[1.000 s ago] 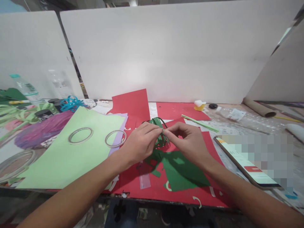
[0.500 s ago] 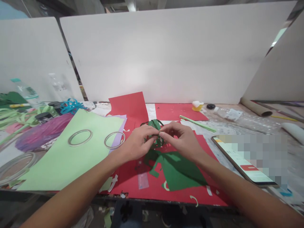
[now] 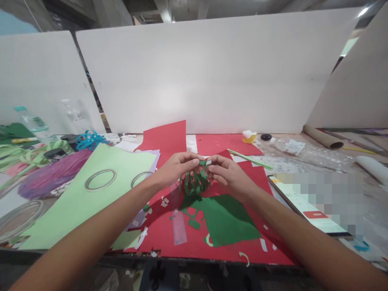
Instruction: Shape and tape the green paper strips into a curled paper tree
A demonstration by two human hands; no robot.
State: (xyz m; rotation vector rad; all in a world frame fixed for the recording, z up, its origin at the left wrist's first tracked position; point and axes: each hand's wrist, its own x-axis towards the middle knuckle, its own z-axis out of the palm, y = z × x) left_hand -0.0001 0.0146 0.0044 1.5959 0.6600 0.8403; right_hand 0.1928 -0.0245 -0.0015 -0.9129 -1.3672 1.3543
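Observation:
Between my hands, above the red paper (image 3: 163,238), hangs a ball of green paper strips (image 3: 195,182), like a small lantern. My left hand (image 3: 182,165) pinches its top end between thumb and fingers. From the other side my right hand (image 3: 226,173) closes its thumb and forefinger on the same top, where a small pale bit shows. A green paper sheet (image 3: 232,220) with a cut edge lies below, with small green scraps (image 3: 194,223) beside it. A clear ruler (image 3: 179,228) rests on the red paper to the left.
Light green paper (image 3: 75,206) carries a roll of tape (image 3: 100,180) on the left. To the right are a phone (image 3: 309,206), green strips (image 3: 250,159), a yellow pot (image 3: 249,137) and a plastic bottle (image 3: 287,145). A white board (image 3: 194,76) stands behind.
The green strip ball has turned, so its strips now hang below my fingers. Both hands have shifted slightly, and more of the ruler and paper scraps shows beneath.

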